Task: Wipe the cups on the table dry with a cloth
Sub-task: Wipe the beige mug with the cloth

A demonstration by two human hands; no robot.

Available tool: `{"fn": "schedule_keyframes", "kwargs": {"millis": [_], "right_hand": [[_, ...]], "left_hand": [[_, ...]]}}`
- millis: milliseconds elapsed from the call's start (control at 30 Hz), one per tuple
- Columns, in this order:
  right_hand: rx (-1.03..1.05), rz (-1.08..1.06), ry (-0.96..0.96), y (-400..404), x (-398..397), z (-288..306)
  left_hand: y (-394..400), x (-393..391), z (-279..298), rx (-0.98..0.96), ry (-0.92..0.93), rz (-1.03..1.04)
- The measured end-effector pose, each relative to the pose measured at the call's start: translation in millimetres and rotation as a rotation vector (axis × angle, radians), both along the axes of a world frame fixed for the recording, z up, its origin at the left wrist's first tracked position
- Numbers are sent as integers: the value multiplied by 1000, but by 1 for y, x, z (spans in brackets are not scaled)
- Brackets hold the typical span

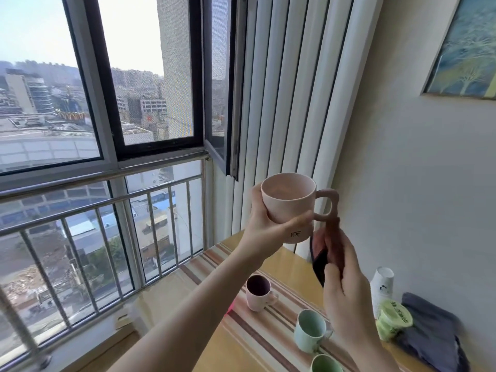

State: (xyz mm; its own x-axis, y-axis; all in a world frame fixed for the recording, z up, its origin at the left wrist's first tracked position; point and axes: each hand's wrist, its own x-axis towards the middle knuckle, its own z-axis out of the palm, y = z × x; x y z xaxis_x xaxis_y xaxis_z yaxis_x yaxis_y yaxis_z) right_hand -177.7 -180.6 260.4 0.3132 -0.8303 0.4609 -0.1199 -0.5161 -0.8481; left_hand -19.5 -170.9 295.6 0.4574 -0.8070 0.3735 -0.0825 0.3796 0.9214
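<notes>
My left hand (264, 224) grips a pale pink cup (288, 204) by its body and holds it upright in the air above the table. Its handle points right. My right hand (346, 294) holds a reddish-brown cloth (332, 242), which is stretched up to the lower end of the cup's handle. On the striped table runner (268, 342) stand a small pink cup (258, 292), a pale green cup (310, 331) and a brighter green cup (326, 365) at the frame's bottom edge.
The wooden table (284, 260) stands in a corner beside a window with a metal railing (107, 208). A stack of paper cups (382, 284), a green lidded tub (394, 319) and a folded grey cloth (432, 334) lie along the wall at the right.
</notes>
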Motion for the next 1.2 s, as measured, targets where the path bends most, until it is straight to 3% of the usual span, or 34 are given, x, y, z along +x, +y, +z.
{"fn": "schedule_keyframes", "kwargs": {"millis": [100, 333, 567, 733, 933, 1033, 1133, 1200], "right_hand": [[-138, 14, -31, 4, 17, -1], [-299, -246, -18, -8, 26, -28], [-455, -235, 40, -8, 3, -54], [-525, -306, 54, -18, 5, -40], [-496, -90, 56, -15, 5, -78], [-319, -112, 23, -24, -1, -93], [97, -195, -54, -44, 7, -88], [363, -127, -155, -50, 19, -76]], "left_hand": [[-5, -13, -3, 45, 54, 11], [-11, -23, -13, 135, 183, -50], [-14, -12, -16, 162, 228, -124], [-17, -22, -23, 247, 282, -208], [-28, -16, -36, 271, 430, -156], [-23, -6, -44, 261, 363, -155], [-18, -3, -52, 263, 270, -165], [-15, -3, -57, 265, 226, -182]]}}
